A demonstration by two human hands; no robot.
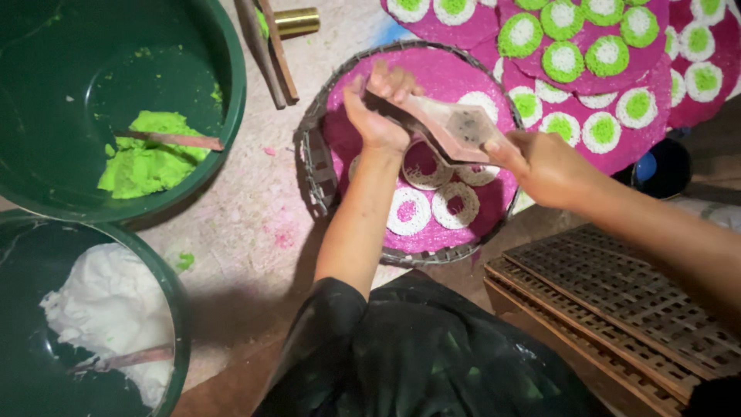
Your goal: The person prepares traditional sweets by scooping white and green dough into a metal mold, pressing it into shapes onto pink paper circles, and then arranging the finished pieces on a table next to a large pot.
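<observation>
Both of my hands hold a wooden press tool [450, 123] with a perforated middle, above a round woven tray [312, 158]. My left hand [376, 104] grips its far end and my right hand [534, 158] grips its near end. The tray carries a magenta noodle sheet [432, 73] with several white noodle rings [409, 211] laid on it; some rings are hidden under the tool. My dark sleeve and lap fill the bottom middle.
A green tub [224, 116] at top left holds green dough [150, 162] and a stick. Another green tub [176, 309] at bottom left holds white dough [116, 309]. Finished magenta sheets with green-and-white rings [610, 54] lie at top right. Wooden lattice racks [617, 309] sit at right.
</observation>
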